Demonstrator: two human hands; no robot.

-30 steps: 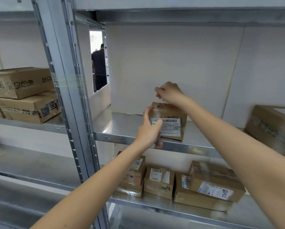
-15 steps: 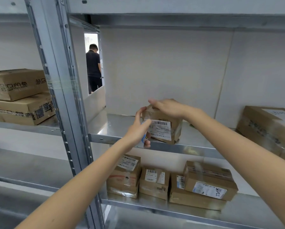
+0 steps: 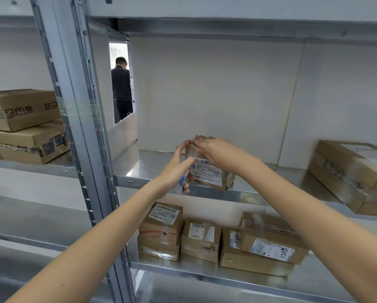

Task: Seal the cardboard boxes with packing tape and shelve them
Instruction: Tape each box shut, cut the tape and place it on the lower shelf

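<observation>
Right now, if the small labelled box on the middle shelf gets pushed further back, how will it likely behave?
The small box looks stiff, square cardboard, so probably slides flat, not rolling. The shelf is smooth metal and tape looks glossy: likely slippery. Both hands manage it easily, so seemingly light.

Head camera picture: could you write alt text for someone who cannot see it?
Two bare hands, left hand and right hand, rest on a small brown cardboard box with a white barcode label at the front edge of a grey metal shelf. The left hand also holds a small blue object. More labelled cardboard boxes sit on the shelf below.
</observation>
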